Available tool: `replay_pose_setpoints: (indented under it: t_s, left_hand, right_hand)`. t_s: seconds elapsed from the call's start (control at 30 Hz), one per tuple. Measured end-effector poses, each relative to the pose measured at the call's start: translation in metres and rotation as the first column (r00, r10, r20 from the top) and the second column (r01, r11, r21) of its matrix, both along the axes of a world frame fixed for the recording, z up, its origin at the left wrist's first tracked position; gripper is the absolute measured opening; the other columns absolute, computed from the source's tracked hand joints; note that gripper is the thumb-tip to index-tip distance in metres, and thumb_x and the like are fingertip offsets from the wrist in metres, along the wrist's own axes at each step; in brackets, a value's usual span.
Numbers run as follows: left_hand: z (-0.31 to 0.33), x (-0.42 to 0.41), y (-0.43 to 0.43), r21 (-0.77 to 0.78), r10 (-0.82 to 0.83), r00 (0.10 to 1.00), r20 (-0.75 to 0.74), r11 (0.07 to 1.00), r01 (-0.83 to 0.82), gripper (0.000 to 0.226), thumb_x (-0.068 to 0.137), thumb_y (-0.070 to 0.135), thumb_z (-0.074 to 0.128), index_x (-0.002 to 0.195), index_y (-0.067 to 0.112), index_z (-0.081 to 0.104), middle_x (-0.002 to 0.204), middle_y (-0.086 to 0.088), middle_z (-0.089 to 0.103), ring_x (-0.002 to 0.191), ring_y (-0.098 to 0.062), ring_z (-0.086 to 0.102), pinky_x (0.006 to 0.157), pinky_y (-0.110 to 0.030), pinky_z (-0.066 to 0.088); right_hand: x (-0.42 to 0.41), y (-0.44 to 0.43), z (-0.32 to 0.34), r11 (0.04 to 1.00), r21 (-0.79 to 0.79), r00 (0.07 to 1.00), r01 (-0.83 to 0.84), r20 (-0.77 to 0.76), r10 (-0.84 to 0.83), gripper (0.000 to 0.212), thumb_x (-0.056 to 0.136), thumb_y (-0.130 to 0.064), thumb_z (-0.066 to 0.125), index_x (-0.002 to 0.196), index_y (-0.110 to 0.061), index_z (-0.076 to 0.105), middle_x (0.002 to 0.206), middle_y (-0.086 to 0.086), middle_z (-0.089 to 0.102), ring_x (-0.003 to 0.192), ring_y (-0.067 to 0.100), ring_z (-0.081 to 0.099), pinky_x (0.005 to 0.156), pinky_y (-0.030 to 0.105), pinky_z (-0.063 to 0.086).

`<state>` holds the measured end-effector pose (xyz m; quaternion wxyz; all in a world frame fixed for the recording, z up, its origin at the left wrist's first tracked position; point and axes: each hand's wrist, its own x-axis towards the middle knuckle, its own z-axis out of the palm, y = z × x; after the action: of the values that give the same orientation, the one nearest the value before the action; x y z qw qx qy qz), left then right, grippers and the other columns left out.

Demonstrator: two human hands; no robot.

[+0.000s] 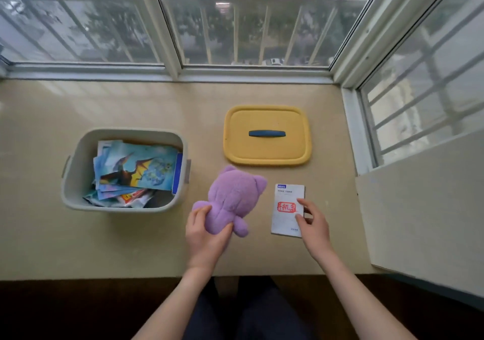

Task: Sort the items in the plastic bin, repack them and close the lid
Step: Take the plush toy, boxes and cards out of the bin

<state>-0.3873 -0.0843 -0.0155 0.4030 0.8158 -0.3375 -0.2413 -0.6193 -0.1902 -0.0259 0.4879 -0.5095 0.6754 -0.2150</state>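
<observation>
A grey-white plastic bin (78, 156) stands open on the left of the beige sill, holding several picture cards (136, 169) with a dinosaur print on top. Its yellow lid (267, 153) with a blue handle lies flat to the right of the bin. A purple plush toy (233, 198) lies face down between them; my left hand (207, 232) grips its lower body. My right hand (313, 224) pinches the right edge of a white booklet (286, 208) with a red stamp, which lies flat on the sill.
Window frames (251, 72) run along the far edge and the right side. A pale wall panel (419, 208) juts in at the right. The sill's front edge (104, 278) drops to a dark floor near my legs.
</observation>
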Motion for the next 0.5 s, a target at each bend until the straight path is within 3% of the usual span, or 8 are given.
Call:
replay_pose_setpoints:
  t_s: [0.1,0.2,0.37,0.5]
  left_hand:
    - [-0.029,-0.029,-0.018,0.082,0.135,0.991,-0.019,0.988,-0.133,0.063,0.056,0.033,0.084,0.111,0.011,0.062,0.111,0.000,0.054,0.101,-0.019,0.056,0.090,-0.022,0.038]
    - [-0.063,-0.050,-0.036,0.142,0.189,0.982,-0.022,0.973,-0.184,0.063,0.056,0.024,0.089,0.112,0.011,0.061,0.113,-0.004,0.055,0.102,-0.024,0.057,0.089,-0.027,0.041]
    - [-0.112,-0.082,-0.062,0.128,0.218,0.976,0.017,0.967,-0.218,0.065,0.057,0.044,0.074,0.110,0.008,0.061,0.111,-0.010,0.057,0.098,-0.031,0.057,0.090,-0.040,0.047]
    - [-0.135,-0.102,-0.066,0.157,0.234,0.972,0.025,0.959,-0.234,0.068,0.058,0.047,0.072,0.116,0.015,0.054,0.116,-0.005,0.046,0.102,-0.032,0.054,0.092,-0.046,0.047]
  right_hand:
    - [-0.022,-0.013,-0.027,0.998,0.056,1.000,-0.003,0.000,0.003,0.036,0.093,-0.003,0.055,0.117,-0.028,0.062,0.115,-0.001,0.064,0.091,0.018,0.067,0.060,0.018,0.052]
    - [-0.034,-0.028,-0.058,0.996,0.090,1.000,0.000,-0.006,0.001,0.036,0.094,-0.004,0.055,0.119,-0.029,0.064,0.115,-0.003,0.065,0.094,0.015,0.067,0.068,0.022,0.055]
    - [-0.043,-0.046,-0.113,0.998,0.060,0.998,0.005,-0.069,-0.001,0.039,0.093,-0.004,0.053,0.121,-0.029,0.063,0.118,-0.003,0.067,0.099,0.019,0.065,0.083,0.037,0.055]
    - [-0.049,-0.056,-0.139,0.993,0.055,0.971,-0.101,-0.213,0.110,0.042,0.093,-0.003,0.045,0.127,-0.025,0.056,0.116,0.001,0.064,0.094,0.022,0.060,0.078,0.030,0.047]
